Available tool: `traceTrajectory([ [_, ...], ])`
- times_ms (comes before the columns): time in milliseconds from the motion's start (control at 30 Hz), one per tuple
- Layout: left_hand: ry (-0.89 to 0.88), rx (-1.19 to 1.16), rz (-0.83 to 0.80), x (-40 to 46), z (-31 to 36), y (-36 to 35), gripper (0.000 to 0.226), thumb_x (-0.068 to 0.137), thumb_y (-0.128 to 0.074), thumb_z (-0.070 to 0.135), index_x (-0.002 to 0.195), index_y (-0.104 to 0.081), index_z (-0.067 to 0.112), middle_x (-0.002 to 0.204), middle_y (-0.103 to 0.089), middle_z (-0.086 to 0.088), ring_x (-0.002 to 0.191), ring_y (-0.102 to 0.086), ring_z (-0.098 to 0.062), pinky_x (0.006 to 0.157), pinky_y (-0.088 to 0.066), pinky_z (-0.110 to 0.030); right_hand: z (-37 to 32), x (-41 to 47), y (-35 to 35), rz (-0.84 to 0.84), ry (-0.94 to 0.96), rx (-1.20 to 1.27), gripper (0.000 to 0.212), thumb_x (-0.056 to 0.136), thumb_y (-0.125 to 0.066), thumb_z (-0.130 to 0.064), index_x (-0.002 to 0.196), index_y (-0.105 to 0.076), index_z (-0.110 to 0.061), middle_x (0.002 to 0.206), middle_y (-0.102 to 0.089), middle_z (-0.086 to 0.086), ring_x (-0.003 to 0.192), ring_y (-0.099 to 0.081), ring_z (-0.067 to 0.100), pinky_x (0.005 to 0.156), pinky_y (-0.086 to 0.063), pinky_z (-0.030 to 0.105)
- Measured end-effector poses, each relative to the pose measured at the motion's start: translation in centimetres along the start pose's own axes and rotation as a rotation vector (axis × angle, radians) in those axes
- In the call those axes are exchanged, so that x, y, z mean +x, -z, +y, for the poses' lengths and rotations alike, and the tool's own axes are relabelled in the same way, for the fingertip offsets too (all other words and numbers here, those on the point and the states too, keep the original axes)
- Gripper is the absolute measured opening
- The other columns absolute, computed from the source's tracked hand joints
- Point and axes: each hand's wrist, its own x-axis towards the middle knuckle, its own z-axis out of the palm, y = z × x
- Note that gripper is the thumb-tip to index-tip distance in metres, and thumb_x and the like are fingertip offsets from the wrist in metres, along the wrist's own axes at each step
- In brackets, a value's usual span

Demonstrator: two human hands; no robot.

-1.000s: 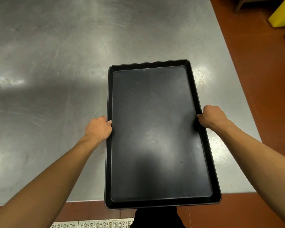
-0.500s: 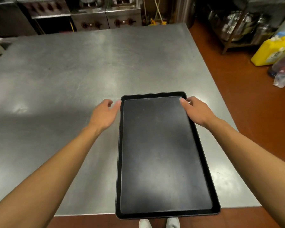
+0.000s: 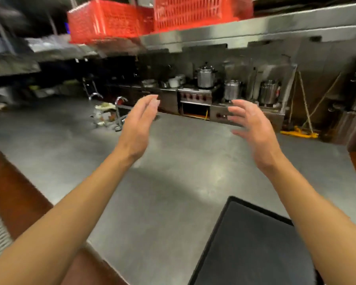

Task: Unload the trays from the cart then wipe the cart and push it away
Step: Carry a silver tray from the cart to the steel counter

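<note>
A black rectangular tray [image 3: 253,247] lies flat on the steel table [image 3: 173,182] at the lower right, partly covered by my right forearm. My left hand [image 3: 138,126] and my right hand [image 3: 253,128] are raised above the table, well beyond the tray. Both have their fingers spread and hold nothing. No cart is in view. The picture is blurred by head motion.
Two red plastic crates [image 3: 152,17] sit on a steel shelf overhead. Stoves with steel pots [image 3: 206,78] line the far wall. A sink tap [image 3: 119,99] and clutter stand at the table's far side. A yellow mop [image 3: 298,133] leans at the right. Red-brown floor [image 3: 14,192] shows left.
Both hands have let go of the tray, which stays on the table, and have lifted away from it with fingers apart. The view has swung up and to the left.
</note>
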Motion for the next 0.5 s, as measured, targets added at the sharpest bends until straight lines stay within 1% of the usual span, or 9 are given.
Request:
traceTrajectory([
  [67,-0.015,0.021,0.092,-0.9,3.5,4.3,0.047,0.086,-0.043,0.065,0.125,-0.058,0.042,0.134,-0.063,0.010,0.128,-0.058,-0.007,0.113,-0.044,-0.045,-3.2,1.1,-3.1,-0.103,0.091,0.090,0.058,0.097,-0.035,-0.059,0.144,-0.051,-0.028,0.143,-0.057,-0.003,0.129,-0.057,0.012,0.110,-0.045,0.051],
  [100,-0.031,0.034,0.136,-1.5,5.4,6.3,0.045,0.086,-0.044,0.065,0.124,-0.057,0.044,0.135,-0.063,0.011,0.129,-0.058,-0.007,0.113,-0.044,-0.045,-4.9,1.4,-4.7,-0.151,0.139,0.131,0.058,0.098,-0.033,-0.054,0.146,-0.049,-0.025,0.143,-0.057,-0.002,0.129,-0.057,0.012,0.109,-0.046,0.050],
  [167,-0.079,0.088,0.229,-3.6,9.1,10.3,0.048,0.088,-0.044,0.064,0.128,-0.056,0.043,0.138,-0.062,0.009,0.131,-0.057,-0.009,0.113,-0.044,-0.047,-8.3,1.2,-8.3,-0.258,0.218,0.215,0.059,0.098,-0.033,-0.056,0.146,-0.050,-0.027,0.144,-0.057,-0.003,0.130,-0.057,0.012,0.108,-0.047,0.049],
  [267,-0.147,0.178,0.380,-7.7,13.9,16.4,0.049,0.091,-0.043,0.062,0.133,-0.055,0.039,0.141,-0.061,0.008,0.132,-0.057,-0.015,0.111,-0.043,-0.053,-13.2,0.0,-13.8,-0.424,0.316,0.326,0.054,0.100,-0.032,-0.055,0.146,-0.049,-0.032,0.144,-0.057,-0.009,0.131,-0.056,0.008,0.111,-0.044,0.052],
  [367,-0.174,0.279,0.525,-13.1,19.0,21.8,0.052,0.088,-0.045,0.062,0.133,-0.056,0.038,0.140,-0.062,0.007,0.132,-0.056,-0.016,0.113,-0.041,-0.056,-18.8,-3.1,-19.2,-0.575,0.398,0.441,0.059,0.095,-0.033,-0.063,0.145,-0.049,-0.034,0.144,-0.057,-0.011,0.132,-0.055,0.007,0.111,-0.045,0.050],
  [500,-0.169,0.506,0.732,-23.3,26.6,27.5,0.065,0.089,-0.043,0.063,0.143,-0.051,0.026,0.144,-0.059,0.004,0.134,-0.055,-0.016,0.113,-0.042,-0.054,-26.5,-10.1,-26.0,-0.809,0.458,0.599,0.045,0.100,-0.032,-0.056,0.138,-0.052,-0.040,0.143,-0.057,-0.013,0.130,-0.056,0.006,0.110,-0.046,0.049],
])
